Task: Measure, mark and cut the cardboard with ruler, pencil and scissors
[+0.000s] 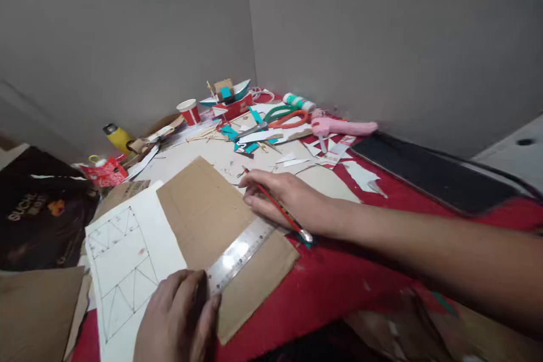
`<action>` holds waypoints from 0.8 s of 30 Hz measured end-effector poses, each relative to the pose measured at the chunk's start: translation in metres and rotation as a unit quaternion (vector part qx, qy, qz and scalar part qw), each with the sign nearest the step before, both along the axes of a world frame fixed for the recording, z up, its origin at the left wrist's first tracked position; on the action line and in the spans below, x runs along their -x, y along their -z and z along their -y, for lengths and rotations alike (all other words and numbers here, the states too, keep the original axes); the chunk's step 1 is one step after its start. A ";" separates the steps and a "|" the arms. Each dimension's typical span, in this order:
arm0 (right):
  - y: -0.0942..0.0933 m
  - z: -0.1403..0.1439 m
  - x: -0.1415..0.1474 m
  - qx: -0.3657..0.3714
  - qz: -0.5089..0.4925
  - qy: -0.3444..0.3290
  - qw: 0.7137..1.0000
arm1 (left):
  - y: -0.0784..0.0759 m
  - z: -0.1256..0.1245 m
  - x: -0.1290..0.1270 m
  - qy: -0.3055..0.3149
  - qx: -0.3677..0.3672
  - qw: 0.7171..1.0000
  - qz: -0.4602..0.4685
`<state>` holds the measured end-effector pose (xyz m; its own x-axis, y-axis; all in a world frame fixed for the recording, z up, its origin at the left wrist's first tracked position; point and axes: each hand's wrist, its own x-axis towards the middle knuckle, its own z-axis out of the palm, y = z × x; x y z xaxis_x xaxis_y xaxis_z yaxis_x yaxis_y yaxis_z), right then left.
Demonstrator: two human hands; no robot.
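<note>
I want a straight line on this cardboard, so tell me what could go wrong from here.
1. The left hand pins only the near end of the ruler, so the far end may swing.
2. The cardboard lies loose on the red cloth and could slide.
3. The pencil lies flat in the right hand; the line might wander.

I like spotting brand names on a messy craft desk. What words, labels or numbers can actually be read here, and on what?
Dark bag: pale lettering, roughly "BUCHAL", too blurred to be sure.
Steel ruler: scale marks show, numbers too small to read.
Red packet: white print, unreadable.
Red-and-white paper cup: no legible text.
White sheet: pencilled triangles only, no words.
</note>
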<state>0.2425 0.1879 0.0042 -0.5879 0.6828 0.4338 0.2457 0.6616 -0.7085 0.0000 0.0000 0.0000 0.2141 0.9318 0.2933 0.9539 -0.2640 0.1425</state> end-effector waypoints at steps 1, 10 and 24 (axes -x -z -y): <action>0.000 0.000 0.000 0.007 0.004 -0.005 1.000 | 0.002 0.002 -0.003 -0.022 -0.001 1.000 0.013; -0.001 0.001 -0.001 0.022 0.070 -0.043 0.996 | 0.012 0.015 -0.008 -0.033 -0.033 0.996 0.078; -0.020 -0.002 -0.006 0.309 0.000 -0.091 0.947 | -0.033 -0.010 -0.004 -0.143 0.059 0.913 0.378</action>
